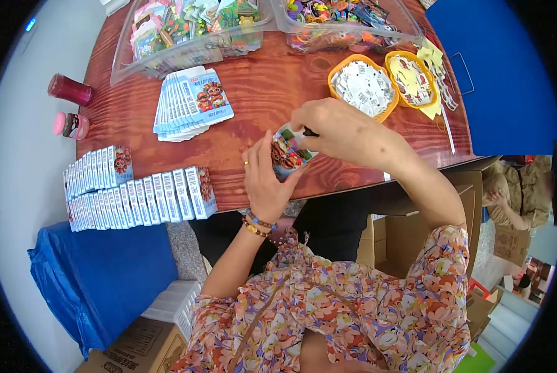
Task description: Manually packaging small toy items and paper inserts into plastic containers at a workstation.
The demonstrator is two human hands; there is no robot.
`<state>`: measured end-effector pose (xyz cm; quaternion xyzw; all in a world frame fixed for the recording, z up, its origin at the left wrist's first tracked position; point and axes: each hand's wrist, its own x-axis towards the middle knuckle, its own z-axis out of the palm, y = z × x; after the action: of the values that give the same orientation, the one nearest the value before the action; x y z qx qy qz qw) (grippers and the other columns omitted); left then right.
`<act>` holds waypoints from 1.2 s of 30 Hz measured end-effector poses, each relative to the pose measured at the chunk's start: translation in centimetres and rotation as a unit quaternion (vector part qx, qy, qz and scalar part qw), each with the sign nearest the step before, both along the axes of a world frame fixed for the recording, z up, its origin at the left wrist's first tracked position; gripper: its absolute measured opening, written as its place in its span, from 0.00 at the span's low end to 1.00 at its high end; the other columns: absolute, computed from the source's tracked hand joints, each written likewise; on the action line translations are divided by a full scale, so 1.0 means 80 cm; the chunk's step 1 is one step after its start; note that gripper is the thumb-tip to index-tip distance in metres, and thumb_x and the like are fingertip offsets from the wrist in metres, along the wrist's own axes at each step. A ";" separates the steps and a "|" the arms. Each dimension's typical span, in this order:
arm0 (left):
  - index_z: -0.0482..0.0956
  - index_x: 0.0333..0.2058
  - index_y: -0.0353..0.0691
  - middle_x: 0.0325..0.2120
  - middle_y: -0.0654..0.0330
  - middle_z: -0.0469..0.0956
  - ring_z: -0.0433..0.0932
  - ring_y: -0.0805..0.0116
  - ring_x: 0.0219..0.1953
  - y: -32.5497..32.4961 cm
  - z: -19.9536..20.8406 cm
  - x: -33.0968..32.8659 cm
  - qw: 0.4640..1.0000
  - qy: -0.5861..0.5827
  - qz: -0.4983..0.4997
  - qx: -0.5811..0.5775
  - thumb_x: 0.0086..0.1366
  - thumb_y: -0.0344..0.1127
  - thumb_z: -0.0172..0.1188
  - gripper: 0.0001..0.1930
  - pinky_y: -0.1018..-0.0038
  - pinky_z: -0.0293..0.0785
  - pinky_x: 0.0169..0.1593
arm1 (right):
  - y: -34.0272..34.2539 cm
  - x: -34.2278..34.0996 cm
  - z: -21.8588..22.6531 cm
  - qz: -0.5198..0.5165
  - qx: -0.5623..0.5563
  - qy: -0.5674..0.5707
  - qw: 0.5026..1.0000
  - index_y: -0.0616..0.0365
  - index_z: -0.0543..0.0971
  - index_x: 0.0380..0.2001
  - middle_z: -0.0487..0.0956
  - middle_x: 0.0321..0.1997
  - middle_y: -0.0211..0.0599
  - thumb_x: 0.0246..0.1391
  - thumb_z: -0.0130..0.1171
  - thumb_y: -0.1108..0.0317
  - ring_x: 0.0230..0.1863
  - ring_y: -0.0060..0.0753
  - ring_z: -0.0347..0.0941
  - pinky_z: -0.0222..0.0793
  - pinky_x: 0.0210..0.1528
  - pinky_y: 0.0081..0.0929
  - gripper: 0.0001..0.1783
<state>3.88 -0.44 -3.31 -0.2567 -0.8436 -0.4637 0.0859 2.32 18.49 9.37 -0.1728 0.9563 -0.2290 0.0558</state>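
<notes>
The left hand (265,180) is gripping a small colourful box (286,152) from below while the right hand (337,130) is pinching at its top just above, and a loose pinch is risking spilling its contents onto the table edge (328,180) beneath both hands.

Small card packet (286,153), colourful cartoon print, tilted, top open, held just above worktop (272,93) front edge.

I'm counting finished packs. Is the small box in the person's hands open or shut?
Open: the small box gapes at its top end, where the right hand pushes something dark in; the left hand grips it.
</notes>
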 end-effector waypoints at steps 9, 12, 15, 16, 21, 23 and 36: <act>0.66 0.62 0.33 0.52 0.46 0.73 0.71 0.47 0.54 0.004 0.007 0.005 1.000 0.023 0.018 -0.007 0.49 0.39 0.77 0.43 0.57 0.67 0.57 | -0.006 0.035 -0.007 -0.027 -0.087 0.035 0.995 0.62 0.79 0.43 0.80 0.37 0.48 0.53 0.61 0.74 0.39 0.55 0.79 0.75 0.42 0.43 0.13; 0.66 0.63 0.34 0.52 0.47 0.73 0.71 0.48 0.54 0.000 0.007 0.006 1.000 -0.003 0.012 0.006 0.50 0.38 0.77 0.42 0.57 0.67 0.58 | -0.001 0.047 -0.022 -0.061 -0.145 0.103 0.982 0.62 0.80 0.43 0.81 0.36 0.46 0.55 0.62 0.74 0.39 0.51 0.80 0.76 0.41 0.39 0.11; 0.66 0.63 0.35 0.53 0.47 0.72 0.70 0.48 0.55 -0.004 0.008 0.006 1.000 -0.005 0.019 -0.001 0.51 0.36 0.76 0.42 0.58 0.67 0.58 | 0.030 0.050 -0.025 -0.162 -0.181 0.151 0.958 0.62 0.82 0.41 0.83 0.36 0.44 0.56 0.63 0.72 0.39 0.45 0.82 0.77 0.40 0.35 0.10; 0.65 0.63 0.34 0.52 0.46 0.73 0.70 0.47 0.54 -0.004 0.008 0.006 1.000 0.000 0.020 -0.004 0.51 0.38 0.76 0.43 0.57 0.66 0.58 | 0.057 0.044 -0.035 -0.206 -0.106 0.150 0.961 0.61 0.82 0.42 0.84 0.36 0.43 0.56 0.63 0.70 0.39 0.46 0.81 0.77 0.40 0.36 0.11; 0.65 0.63 0.32 0.51 0.45 0.73 0.69 0.46 0.54 0.000 0.007 0.007 1.000 0.013 0.003 -0.014 0.50 0.40 0.76 0.44 0.55 0.66 0.58 | 0.146 0.011 -0.057 -0.313 0.018 0.049 0.948 0.59 0.82 0.41 0.83 0.39 0.44 0.53 0.65 0.62 0.43 0.48 0.80 0.74 0.47 0.40 0.15; 0.65 0.63 0.32 0.51 0.45 0.73 0.69 0.46 0.54 0.000 0.006 0.006 1.000 0.020 0.004 -0.025 0.50 0.40 0.77 0.44 0.55 0.66 0.58 | 0.147 -0.002 -0.068 -0.288 0.053 0.120 0.948 0.60 0.80 0.38 0.82 0.38 0.44 0.52 0.65 0.63 0.43 0.48 0.79 0.73 0.47 0.40 0.13; 0.65 0.63 0.33 0.52 0.45 0.73 0.69 0.46 0.54 -0.001 0.004 0.003 1.000 0.020 -0.002 -0.017 0.49 0.40 0.77 0.45 0.56 0.65 0.59 | 0.204 -0.012 -0.068 -0.320 -0.252 -0.020 0.913 0.60 0.76 0.33 0.77 0.27 0.28 0.59 0.59 0.71 0.23 0.15 0.72 0.65 0.28 0.18 0.04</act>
<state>4.15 -0.51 -3.02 -0.2691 -0.8488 -0.4445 0.0978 1.32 34.84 3.91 0.1388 0.8698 -0.4711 -0.0470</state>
